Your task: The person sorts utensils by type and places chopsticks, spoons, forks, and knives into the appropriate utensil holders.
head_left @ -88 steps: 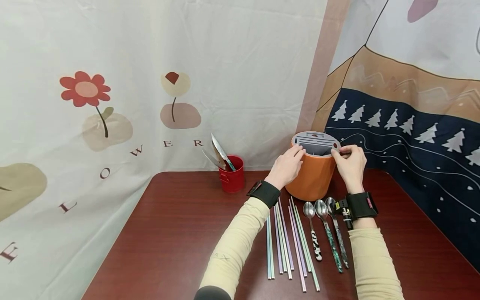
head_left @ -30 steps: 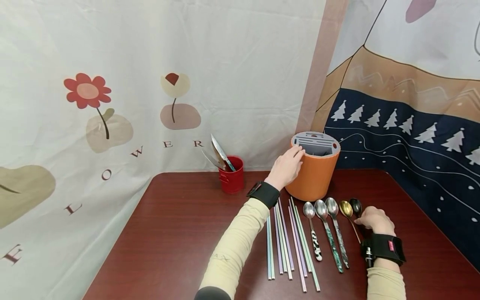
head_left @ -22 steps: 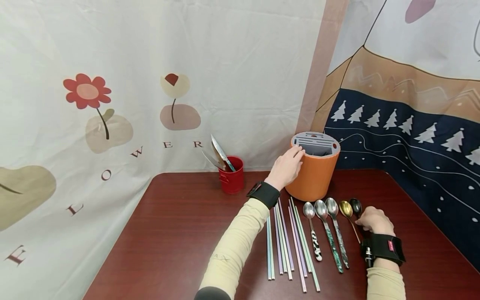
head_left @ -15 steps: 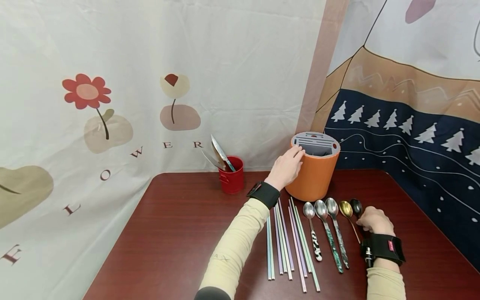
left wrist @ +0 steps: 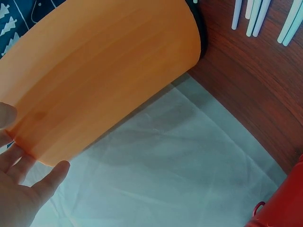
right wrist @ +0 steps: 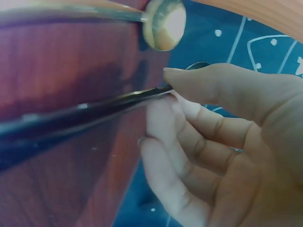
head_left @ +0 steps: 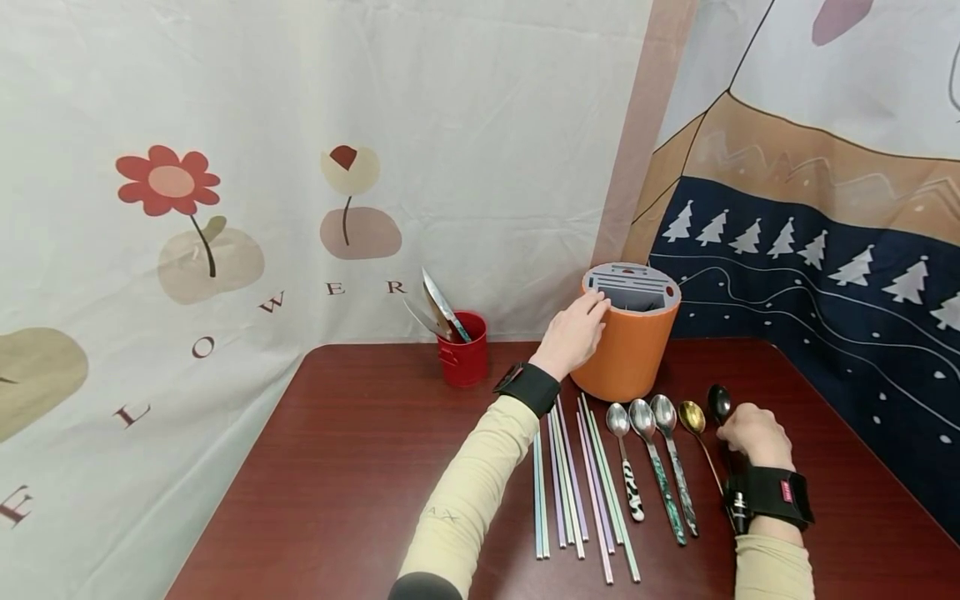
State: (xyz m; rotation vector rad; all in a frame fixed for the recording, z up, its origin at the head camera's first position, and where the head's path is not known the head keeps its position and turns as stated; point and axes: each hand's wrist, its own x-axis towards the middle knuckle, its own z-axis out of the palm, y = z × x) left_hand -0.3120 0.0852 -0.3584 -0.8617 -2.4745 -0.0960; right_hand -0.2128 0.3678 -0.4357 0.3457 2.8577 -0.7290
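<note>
My left hand point(head_left: 573, 335) holds the near-left rim of an orange utensil holder point(head_left: 628, 358) with a grey slotted top. In the left wrist view, the thumb lies against the holder's side and the other fingers are at its rim. My right hand point(head_left: 757, 435) pinches the handle of a black spoon point(head_left: 718, 402) between thumb and fingers. The right wrist view shows the black handle point(right wrist: 85, 109) slanting past the thumb, the bowl mostly hidden behind the hand. A gold spoon point(head_left: 692, 417) lies just to its left.
Left of the gold spoon lie several silver spoons point(head_left: 642, 417) and several pairs of pastel chopsticks point(head_left: 562, 475) on the brown table point(head_left: 360, 467). A red bucket point(head_left: 463, 358) with knives stands at the back. Printed cloths point(head_left: 487, 125) hang behind.
My right hand has left the holder's rim and come down to the black spoon. In the last half second, hand and spoon have shifted slightly up and right. The left hand stays put.
</note>
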